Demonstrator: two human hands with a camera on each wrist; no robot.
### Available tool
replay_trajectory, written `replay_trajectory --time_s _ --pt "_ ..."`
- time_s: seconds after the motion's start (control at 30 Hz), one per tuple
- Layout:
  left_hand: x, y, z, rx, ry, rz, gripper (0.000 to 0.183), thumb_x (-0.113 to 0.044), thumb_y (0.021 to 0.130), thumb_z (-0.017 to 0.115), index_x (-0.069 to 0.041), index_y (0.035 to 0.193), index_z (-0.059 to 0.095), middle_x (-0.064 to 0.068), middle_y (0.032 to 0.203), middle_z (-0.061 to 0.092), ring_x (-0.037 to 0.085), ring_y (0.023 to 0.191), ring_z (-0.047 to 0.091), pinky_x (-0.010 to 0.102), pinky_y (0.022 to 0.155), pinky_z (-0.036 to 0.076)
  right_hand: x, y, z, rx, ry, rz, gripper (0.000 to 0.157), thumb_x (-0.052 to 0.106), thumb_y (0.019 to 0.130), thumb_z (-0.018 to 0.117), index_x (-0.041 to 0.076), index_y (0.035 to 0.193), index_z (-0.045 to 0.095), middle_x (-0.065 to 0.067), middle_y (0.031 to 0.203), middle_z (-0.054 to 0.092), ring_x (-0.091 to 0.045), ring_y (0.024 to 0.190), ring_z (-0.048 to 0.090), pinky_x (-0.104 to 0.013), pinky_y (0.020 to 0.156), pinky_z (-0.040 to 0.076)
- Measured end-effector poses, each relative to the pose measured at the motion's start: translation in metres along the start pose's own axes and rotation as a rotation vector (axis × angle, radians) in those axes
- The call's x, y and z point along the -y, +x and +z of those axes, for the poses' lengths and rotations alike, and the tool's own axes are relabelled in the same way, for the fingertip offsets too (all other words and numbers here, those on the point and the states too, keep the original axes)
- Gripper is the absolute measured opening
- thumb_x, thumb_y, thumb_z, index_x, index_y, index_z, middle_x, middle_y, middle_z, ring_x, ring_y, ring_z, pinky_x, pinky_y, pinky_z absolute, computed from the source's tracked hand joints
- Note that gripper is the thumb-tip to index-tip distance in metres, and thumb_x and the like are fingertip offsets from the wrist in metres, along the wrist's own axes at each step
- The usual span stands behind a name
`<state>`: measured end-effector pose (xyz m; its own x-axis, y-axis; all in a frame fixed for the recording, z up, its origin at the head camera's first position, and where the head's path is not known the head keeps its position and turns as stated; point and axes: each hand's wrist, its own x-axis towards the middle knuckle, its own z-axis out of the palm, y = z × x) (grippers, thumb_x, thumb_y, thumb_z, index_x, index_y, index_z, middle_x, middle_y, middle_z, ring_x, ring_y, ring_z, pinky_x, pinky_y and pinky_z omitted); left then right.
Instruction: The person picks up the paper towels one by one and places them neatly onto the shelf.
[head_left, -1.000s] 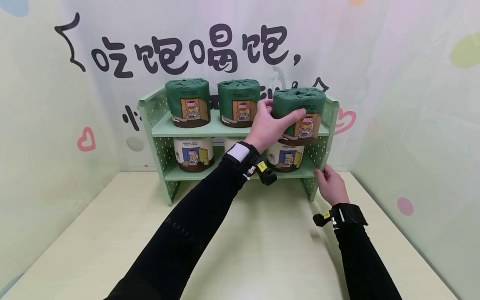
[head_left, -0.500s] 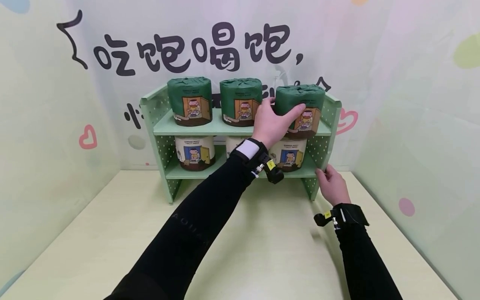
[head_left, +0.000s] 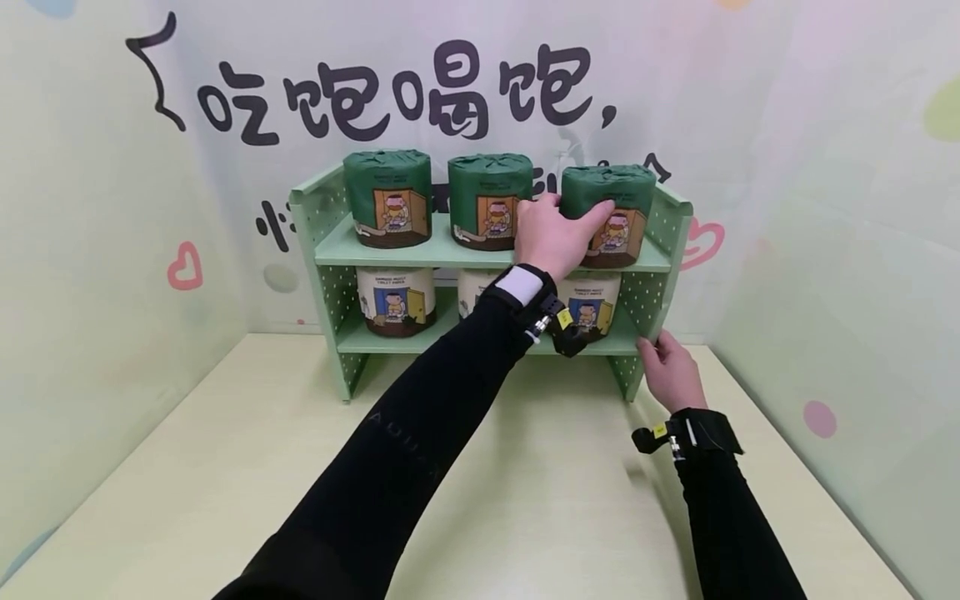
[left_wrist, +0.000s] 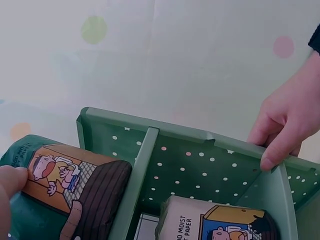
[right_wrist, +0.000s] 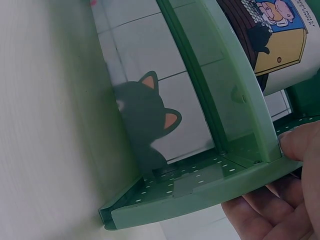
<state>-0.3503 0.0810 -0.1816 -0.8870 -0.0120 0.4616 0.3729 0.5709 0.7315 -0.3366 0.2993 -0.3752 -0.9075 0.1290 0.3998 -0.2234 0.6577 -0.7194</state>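
Observation:
My left hand (head_left: 553,237) holds a green-wrapped toilet paper roll (head_left: 617,200) at the right end of the upper shelf, thumb across its front and fingers around its left side. In the left wrist view the same roll (left_wrist: 50,185) lies close by the shelf board, beside the perforated side panel. My right hand (head_left: 670,371) grips the right side panel of the light green rack (head_left: 487,260) near the lower shelf. The right wrist view shows that thumb (right_wrist: 300,142) at the shelf corner and the fingers (right_wrist: 260,212) behind the panel.
Two more green rolls, one at the left (head_left: 387,200) and one in the middle (head_left: 489,200), stand on the upper shelf. Cream-wrapped rolls (head_left: 396,302) sit on the lower shelf, partly covered by my left arm. The rack stands on a pale table (head_left: 525,483) before a printed backdrop.
My left hand has moved the green roll back and slightly down onto the upper shelf's right end. The right hand keeps its grip on the side panel. The head view has shifted slightly.

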Motion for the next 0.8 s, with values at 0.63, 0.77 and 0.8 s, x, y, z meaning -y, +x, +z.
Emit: replay_trajectory --time_s 0.63,0.77,0.8 --pt "0.001 0.001 0.011 0.116 -0.450 -0.063 0.075 -0.035 0.099 0.063 -0.004 0.154 0.023 0.009 0.072 0.070 0.016 0.054 0.066 0.026 0.052 0.059 -0.001 0.001 0.000 0.004 0.000 -0.001 0.044 0.031 0.108 0.043 -0.001 0.138 0.050 -0.025 0.129 0.057 -0.038 0.114 0.054 -0.058 0.094 0.045" --pt "0.004 0.002 0.012 0.103 -0.416 -0.048 0.069 -0.034 0.101 0.059 -0.005 0.154 0.024 0.006 0.081 0.069 0.013 0.057 0.067 0.023 0.055 0.058 0.000 0.001 0.000 0.006 0.001 0.002 0.044 0.030 0.108 0.043 -0.002 0.137 0.051 -0.026 0.129 0.056 -0.038 0.114 0.054 -0.058 0.094 0.045" --pt "0.004 0.003 0.012 0.099 -0.403 -0.041 0.068 -0.034 0.102 0.057 -0.005 0.153 0.025 0.005 0.082 0.069 0.012 0.058 0.067 0.021 0.056 0.057 0.000 0.001 -0.001 0.006 0.002 0.001 0.044 0.030 0.108 0.043 -0.002 0.137 0.051 -0.026 0.129 0.056 -0.038 0.114 0.054 -0.058 0.094 0.044"
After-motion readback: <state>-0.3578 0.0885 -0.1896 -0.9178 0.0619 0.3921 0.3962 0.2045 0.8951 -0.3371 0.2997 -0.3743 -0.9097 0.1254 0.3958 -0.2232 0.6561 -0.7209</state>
